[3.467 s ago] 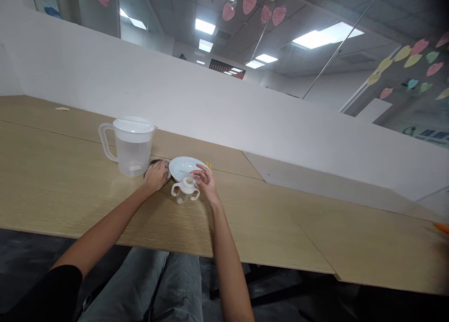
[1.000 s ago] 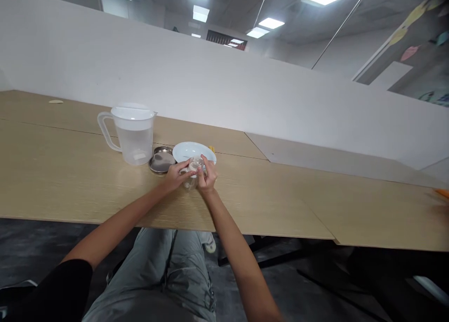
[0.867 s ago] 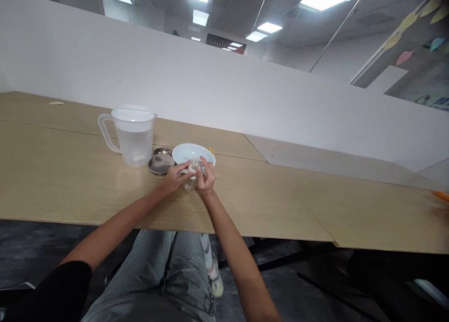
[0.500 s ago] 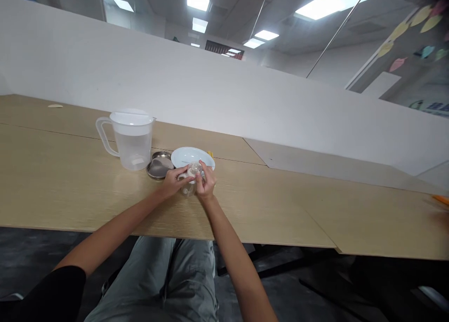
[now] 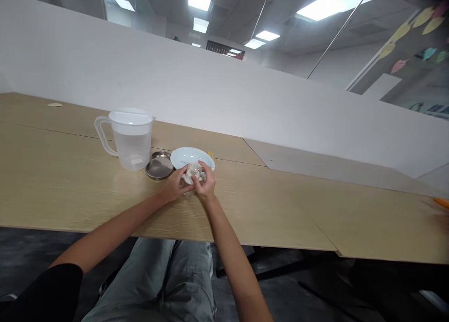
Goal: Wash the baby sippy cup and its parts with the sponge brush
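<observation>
Close in front of me, my left hand [image 5: 174, 185] and my right hand [image 5: 206, 182] hold a small clear lid-like piece [image 5: 194, 170] with a whitish rim between them. My left fingers grip its left side; my right thumb and index finger pinch it from the right. Under it, a transparent vessel [image 5: 189, 192] shows only in part behind my hands. Just beyond, a white oval dish [image 5: 186, 152] lies partly covered by my fingers. A round shallow metal tin [image 5: 159, 165] sits left of the dish, near my left hand.
A clear plastic pitcher [image 5: 132, 142] with a white lid and side handle stands left of the tin. Something small and yellow [image 5: 209, 154] shows behind the dish. A white partition [image 5: 217, 95] runs along the back of the wooden table [image 5: 252, 205]. An orange item [image 5: 442, 203] lies at the far right.
The small clear piece has tilted toward me slightly between my fingers. My left hand has shifted a little, and the vessel below is more hidden. Everything else on the table stays put.
</observation>
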Available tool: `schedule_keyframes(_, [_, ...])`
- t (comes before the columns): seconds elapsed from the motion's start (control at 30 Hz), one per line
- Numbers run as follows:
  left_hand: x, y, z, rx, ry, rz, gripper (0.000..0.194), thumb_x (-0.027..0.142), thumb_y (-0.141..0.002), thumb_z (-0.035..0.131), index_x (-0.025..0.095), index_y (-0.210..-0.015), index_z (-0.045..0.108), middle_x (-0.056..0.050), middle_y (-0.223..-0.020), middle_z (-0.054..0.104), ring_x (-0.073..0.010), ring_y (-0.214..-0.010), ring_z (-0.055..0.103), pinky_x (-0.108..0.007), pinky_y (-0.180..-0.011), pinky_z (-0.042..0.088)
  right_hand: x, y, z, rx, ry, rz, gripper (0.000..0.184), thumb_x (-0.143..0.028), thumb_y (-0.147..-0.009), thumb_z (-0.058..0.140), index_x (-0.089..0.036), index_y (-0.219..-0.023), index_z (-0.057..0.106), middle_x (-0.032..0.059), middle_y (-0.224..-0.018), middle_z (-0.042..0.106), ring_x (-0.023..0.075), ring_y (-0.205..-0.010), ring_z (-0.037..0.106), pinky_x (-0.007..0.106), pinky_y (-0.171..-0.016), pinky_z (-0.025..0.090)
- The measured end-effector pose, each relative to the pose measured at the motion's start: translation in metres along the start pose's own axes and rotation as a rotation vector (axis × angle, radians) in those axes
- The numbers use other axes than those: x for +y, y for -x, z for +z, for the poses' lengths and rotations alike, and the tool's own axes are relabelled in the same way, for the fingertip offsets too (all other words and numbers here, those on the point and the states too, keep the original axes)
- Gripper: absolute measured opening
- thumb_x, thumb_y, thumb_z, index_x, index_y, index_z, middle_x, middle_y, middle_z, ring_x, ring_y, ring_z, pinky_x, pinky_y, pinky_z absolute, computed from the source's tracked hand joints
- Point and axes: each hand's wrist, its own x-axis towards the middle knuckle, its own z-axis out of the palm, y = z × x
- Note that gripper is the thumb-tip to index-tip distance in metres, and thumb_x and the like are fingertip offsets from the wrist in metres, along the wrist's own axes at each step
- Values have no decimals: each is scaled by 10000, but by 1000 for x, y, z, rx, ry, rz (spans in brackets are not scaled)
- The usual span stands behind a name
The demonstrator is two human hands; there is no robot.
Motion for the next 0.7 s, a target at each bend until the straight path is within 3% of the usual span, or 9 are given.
schedule_keyframes(0.43, [-3,3,4,-14,-80,23,735,549,-845,616,164,-1431,394,-172,-1301,568,-291,-1200,550,-452,-1031,434,-5,-5,-2,-34,-97,178,446,-510,-870,558,-182,-1170,590,63,-916,677,191,-790,633,331,-760,533])
schedule_keyframes(0.57, [-1,3,3,-9,-67,37,727,554,-849,605,165,-1428,399,-171,-1300,568,-292,-1197,550,-452,-1030,434,-6,-5,0,-24,-88,180,454,-509,-883,546,-176,-1188,588,78,-977,681,191,-798,635,338,-769,532])
schedule_keyframes(0.7, [2,1,1,0,-69,29,695,542,-858,599,150,-1406,427,-165,-1253,596,-283,-1164,568,-433,-1014,449,-8,-3,4,-9,-71,163,468,-493,-897,541,-172,-1235,580,126,-1139,663,220,-936,642,381,-868,523])
